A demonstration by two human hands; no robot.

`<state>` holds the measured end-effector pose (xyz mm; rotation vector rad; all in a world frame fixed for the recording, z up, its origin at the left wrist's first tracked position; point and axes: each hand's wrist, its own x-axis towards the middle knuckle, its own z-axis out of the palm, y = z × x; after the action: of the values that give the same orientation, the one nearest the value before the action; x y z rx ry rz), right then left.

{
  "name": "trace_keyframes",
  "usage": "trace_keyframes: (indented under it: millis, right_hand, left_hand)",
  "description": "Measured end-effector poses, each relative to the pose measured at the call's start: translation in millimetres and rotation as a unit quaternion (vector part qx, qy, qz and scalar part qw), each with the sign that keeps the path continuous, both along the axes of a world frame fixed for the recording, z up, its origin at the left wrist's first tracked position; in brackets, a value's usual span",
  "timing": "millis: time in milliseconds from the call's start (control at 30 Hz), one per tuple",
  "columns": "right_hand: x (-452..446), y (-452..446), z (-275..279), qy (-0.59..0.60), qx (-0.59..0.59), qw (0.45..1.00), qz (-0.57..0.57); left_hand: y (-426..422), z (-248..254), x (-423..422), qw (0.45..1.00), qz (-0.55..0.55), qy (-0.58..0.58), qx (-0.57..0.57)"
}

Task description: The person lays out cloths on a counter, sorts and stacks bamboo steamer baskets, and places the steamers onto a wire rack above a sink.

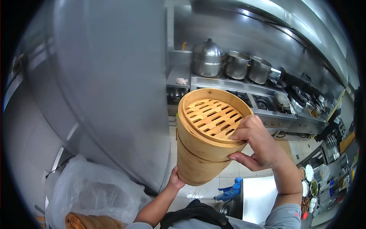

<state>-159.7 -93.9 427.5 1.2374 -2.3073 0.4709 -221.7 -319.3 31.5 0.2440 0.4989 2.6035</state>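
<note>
A stack of round bamboo steamer baskets (206,152) is held up in front of my body, with the slatted inside of the top basket (215,117) facing up. My right hand (257,143) grips the rim of the top basket, fingers over the edge and thumb on the outer wall. Low on the stack's left side, my left hand (176,178) supports the bottom; its fingers are partly hidden beneath it. Through the slats only dark gaps show.
Large metal pots (237,65) and a domed steamer (208,59) stand on the stove behind. A tall metal cabinet (114,76) rises at left. Clear plastic (95,183) and another bamboo steamer (91,222) are lower left. Food bowls (309,173) and a blue glove (231,189) sit right of my body.
</note>
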Motion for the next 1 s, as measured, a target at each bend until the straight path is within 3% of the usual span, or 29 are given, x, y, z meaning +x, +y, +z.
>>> trace_keyframes:
  millis: [200, 367, 567, 667, 900, 1000]
  right_hand:
    - [-61.4, 40.3, 8.4, 0.025, 0.02, 0.999, -0.025]
    - [-99.0, 72.3, 5.6, 0.084, 0.038, 0.989, -0.12]
    - [-146.6, 123.1, -14.1, 0.07, 0.04, 0.985, -0.15]
    - [-174.7, 136.2, -10.4, 0.092, 0.062, 0.967, -0.23]
    - [-264.1, 158.1, 8.9, 0.194, 0.067, 0.905, -0.373]
    - [-304.8, 178.7, 11.1, 0.16, 0.038, 0.919, -0.358]
  left_hand:
    - [55.3, 13.0, -79.2, 1.0, -0.017, 0.017, 0.013]
    - [89.8, 8.7, -136.2, 0.999, -0.047, 0.013, 0.023]
    - [138.5, 6.2, -207.6, 0.997, -0.082, 0.007, 0.007]
    - [164.8, -2.0, -255.9, 0.993, -0.12, -0.013, 0.016]
    - [225.0, 32.9, -381.4, 0.987, -0.162, 0.019, 0.002]
    - [241.9, 50.9, -428.1, 0.982, -0.188, 0.015, 0.025]
